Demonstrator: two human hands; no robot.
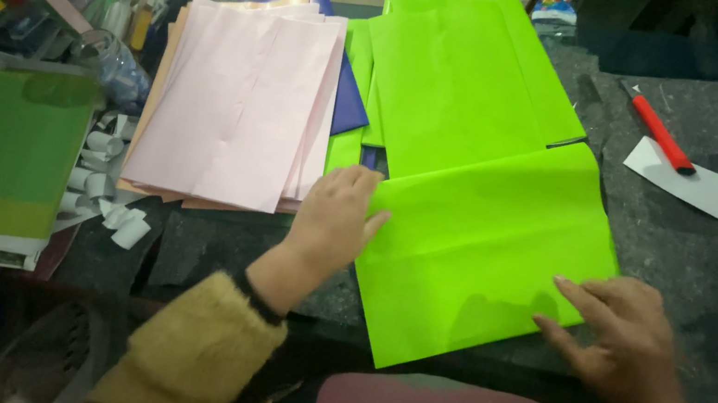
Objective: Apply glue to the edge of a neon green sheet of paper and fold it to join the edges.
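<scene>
Two bare hands show, the left hand and the right hand, both on one folded bright green sheet at the table's near edge. A second large green sheet lies toward the far edge. One stack of pale pink sheets sits left of it; the number of sheets cannot be told. One blue sheet peeks out beneath. One red-handled cutter and one white paper slip lie near the right edge. Several curled white paper scraps lie by the left edge.
</scene>
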